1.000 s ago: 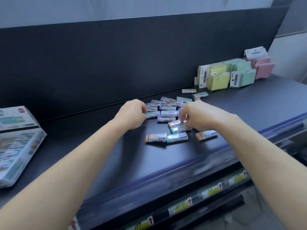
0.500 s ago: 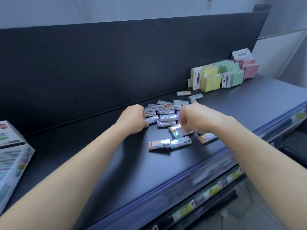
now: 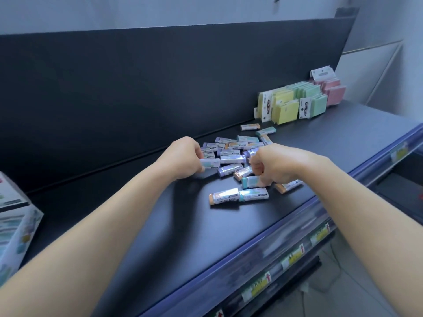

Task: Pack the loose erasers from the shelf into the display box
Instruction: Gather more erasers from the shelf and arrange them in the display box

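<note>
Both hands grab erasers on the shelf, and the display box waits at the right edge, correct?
Not quite: the head view shows the display box at the left edge. The left hand and right hand do grip erasers on the shelf.

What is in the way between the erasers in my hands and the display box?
Nothing visible: the left hand and right hand grip erasers, and only bare shelf lies between them and the display box at far left.
</note>
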`<action>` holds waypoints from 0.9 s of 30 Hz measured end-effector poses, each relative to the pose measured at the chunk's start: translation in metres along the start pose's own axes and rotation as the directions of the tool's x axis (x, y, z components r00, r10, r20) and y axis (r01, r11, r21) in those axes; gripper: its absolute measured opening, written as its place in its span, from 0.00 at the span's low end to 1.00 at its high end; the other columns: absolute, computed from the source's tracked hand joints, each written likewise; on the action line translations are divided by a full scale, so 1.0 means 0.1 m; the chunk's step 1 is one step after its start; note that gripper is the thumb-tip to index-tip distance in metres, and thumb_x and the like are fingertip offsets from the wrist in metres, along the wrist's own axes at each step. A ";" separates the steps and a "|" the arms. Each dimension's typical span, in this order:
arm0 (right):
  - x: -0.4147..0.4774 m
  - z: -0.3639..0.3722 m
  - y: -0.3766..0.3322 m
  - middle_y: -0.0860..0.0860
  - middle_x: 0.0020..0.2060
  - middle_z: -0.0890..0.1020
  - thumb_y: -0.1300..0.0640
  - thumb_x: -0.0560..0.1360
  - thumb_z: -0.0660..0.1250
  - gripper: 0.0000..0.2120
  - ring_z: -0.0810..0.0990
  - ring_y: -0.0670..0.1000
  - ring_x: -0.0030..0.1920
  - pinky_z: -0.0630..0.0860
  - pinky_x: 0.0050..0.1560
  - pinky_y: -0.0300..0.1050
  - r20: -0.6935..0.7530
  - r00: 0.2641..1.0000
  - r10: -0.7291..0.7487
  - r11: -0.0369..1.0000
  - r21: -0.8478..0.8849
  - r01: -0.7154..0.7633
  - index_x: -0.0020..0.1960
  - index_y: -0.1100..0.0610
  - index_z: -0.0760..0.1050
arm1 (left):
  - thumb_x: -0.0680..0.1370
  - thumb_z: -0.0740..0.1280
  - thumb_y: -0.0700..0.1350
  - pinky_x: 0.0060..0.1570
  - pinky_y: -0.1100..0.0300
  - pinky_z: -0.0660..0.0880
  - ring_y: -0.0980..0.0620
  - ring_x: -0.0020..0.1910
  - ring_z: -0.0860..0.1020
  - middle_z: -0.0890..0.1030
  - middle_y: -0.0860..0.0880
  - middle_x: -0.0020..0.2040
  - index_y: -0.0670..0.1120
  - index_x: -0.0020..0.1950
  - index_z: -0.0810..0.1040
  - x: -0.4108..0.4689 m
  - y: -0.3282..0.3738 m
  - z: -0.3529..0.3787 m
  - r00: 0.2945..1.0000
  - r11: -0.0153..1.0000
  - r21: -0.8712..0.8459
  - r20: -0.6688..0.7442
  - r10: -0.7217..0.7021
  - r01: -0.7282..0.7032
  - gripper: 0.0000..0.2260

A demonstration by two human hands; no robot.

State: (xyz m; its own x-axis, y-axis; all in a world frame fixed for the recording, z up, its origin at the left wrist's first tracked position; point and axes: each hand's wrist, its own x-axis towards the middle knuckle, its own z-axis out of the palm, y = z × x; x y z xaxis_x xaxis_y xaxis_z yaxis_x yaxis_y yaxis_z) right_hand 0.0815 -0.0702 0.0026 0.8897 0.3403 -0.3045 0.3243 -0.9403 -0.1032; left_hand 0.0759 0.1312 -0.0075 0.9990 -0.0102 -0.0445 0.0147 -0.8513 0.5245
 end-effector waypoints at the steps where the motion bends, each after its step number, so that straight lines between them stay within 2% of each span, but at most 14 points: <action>1: -0.01 -0.01 0.00 0.51 0.39 0.78 0.62 0.73 0.70 0.09 0.73 0.51 0.39 0.69 0.34 0.41 0.009 1.000 -0.005 1.000 -0.009 0.005 0.38 0.55 0.72 | 0.70 0.72 0.39 0.30 0.62 0.68 0.52 0.33 0.73 0.77 0.50 0.35 0.45 0.41 0.79 -0.01 0.00 -0.01 1.000 1.000 -0.026 -0.001 0.001 -0.001 0.04; 4: -0.05 -0.07 0.01 0.49 0.36 0.75 0.60 0.73 0.70 0.10 0.71 0.49 0.35 0.68 0.33 0.41 -0.007 0.999 -0.035 0.999 0.012 0.035 0.37 0.54 0.70 | 0.70 0.72 0.39 0.37 0.59 0.71 0.49 0.33 0.73 0.78 0.46 0.35 0.41 0.43 0.80 -0.05 -0.01 -0.04 1.000 0.988 -0.153 0.017 0.000 0.002 0.04; 7: -0.06 -0.16 -0.02 0.49 0.38 0.77 0.58 0.73 0.69 0.06 0.73 0.49 0.36 0.69 0.34 0.42 -0.121 0.987 -0.105 0.988 0.104 0.118 0.40 0.54 0.72 | 0.71 0.72 0.37 0.41 0.55 0.74 0.48 0.33 0.74 0.78 0.43 0.35 0.38 0.43 0.80 -0.12 0.00 -0.08 0.999 0.956 -0.291 0.031 -0.026 0.034 0.04; 12: 0.06 -0.23 -0.12 0.46 0.37 0.76 0.59 0.73 0.65 0.04 0.75 0.49 0.36 0.71 0.35 0.43 -0.369 0.910 -0.188 0.908 0.288 0.304 0.42 0.52 0.72 | 0.71 0.71 0.35 0.42 0.56 0.75 0.50 0.35 0.74 0.78 0.43 0.38 0.38 0.45 0.79 -0.28 0.05 -0.16 0.995 0.913 -0.401 -0.040 -0.095 0.071 0.04; 15: 0.12 -0.29 -0.18 0.46 0.34 0.74 0.60 0.73 0.64 0.02 0.72 0.47 0.33 0.68 0.28 0.36 -0.451 0.862 -0.232 0.842 0.351 0.410 0.44 0.54 0.74 | 0.71 0.72 0.35 0.44 0.57 0.78 0.50 0.38 0.76 0.79 0.44 0.40 0.41 0.42 0.77 -0.36 0.05 -0.19 0.977 0.876 -0.472 -0.116 -0.176 0.102 0.04; 17: 0.16 -0.34 -0.19 0.46 0.33 0.73 0.61 0.73 0.64 0.03 0.72 0.46 0.32 0.67 0.25 0.32 -0.477 0.838 -0.265 0.795 0.383 0.470 0.45 0.55 0.75 | 0.71 0.71 0.35 0.47 0.56 0.79 0.51 0.39 0.77 0.79 0.45 0.41 0.42 0.42 0.76 -0.40 0.07 -0.21 0.960 0.839 -0.530 -0.151 -0.235 0.122 0.05; 21: 0.28 -0.43 -0.23 0.46 0.32 0.73 0.62 0.73 0.65 0.04 0.73 0.47 0.31 0.69 0.30 0.36 -0.480 0.810 -0.337 0.722 0.421 0.550 0.46 0.55 0.77 | 0.75 0.68 0.34 0.50 0.51 0.80 0.47 0.42 0.79 0.78 0.45 0.40 0.42 0.43 0.75 -0.49 0.12 -0.22 0.926 0.754 -0.643 -0.186 -0.329 0.139 0.05; 23: 0.33 -0.45 -0.28 0.47 0.32 0.74 0.63 0.72 0.65 0.05 0.74 0.49 0.32 0.71 0.32 0.39 -0.482 0.790 -0.379 0.677 0.437 0.592 0.46 0.56 0.77 | 0.76 0.66 0.34 0.49 0.50 0.80 0.45 0.44 0.78 0.77 0.43 0.42 0.42 0.43 0.74 -0.56 0.15 -0.21 0.905 0.733 -0.662 -0.202 -0.376 0.157 0.05; 27: 0.40 -0.47 -0.44 0.47 0.32 0.74 0.65 0.72 0.64 0.06 0.73 0.44 0.28 0.71 0.29 0.34 -0.465 0.759 -0.457 0.611 0.456 0.647 0.46 0.56 0.77 | 0.80 0.61 0.37 0.46 0.49 0.81 0.45 0.43 0.82 0.73 0.45 0.45 0.41 0.51 0.73 -0.76 0.21 -0.21 0.868 0.690 -0.701 -0.217 -0.447 0.181 0.02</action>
State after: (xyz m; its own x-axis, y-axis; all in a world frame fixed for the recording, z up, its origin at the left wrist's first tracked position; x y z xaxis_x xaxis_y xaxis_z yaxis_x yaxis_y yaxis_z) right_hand 0.1180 -0.0144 0.0399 0.6762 0.6908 0.2562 0.6273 -0.3575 -0.6918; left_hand 0.0011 0.1254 0.0244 0.8697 0.4855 -0.0889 0.2209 -0.2219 0.9497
